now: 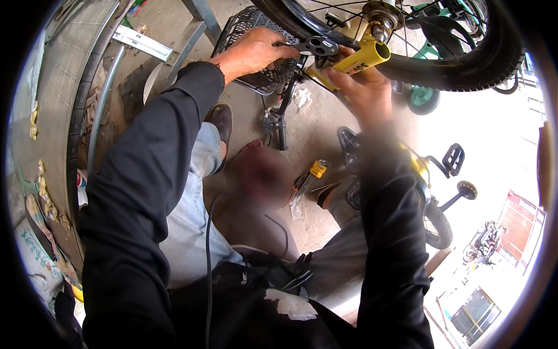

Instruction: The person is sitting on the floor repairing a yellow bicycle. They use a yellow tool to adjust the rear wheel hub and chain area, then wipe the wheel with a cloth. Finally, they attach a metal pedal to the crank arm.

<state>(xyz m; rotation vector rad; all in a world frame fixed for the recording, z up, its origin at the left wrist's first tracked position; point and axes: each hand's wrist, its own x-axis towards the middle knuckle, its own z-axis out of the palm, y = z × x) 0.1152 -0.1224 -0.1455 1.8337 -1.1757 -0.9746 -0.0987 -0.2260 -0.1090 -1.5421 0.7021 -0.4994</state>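
Note:
My left hand (pixel 254 54) is closed on the handle of a flat black multi-hole wrench (pixel 317 46). The head of the wrench lies over the side of a yellow bicycle frame tube (pixel 372 55), whose round open end faces right. Whatever sits under the wrench there is hidden. My right hand (pixel 363 93) grips the same tube from below, its thumb along the near side. Just above both hands is a black-tyred spoked wheel (pixel 447 72) with a metal hub (pixel 381 23).
A black basket (pixel 256 29) and a handlebar grip (pixel 283 136) lie beyond my knees. A yellow-handled tool (pixel 317 168) rests on the floor. To the right are bike pedals (pixel 453 160) and a small wheel (pixel 439 227); a metal frame (pixel 142 42) stands at left.

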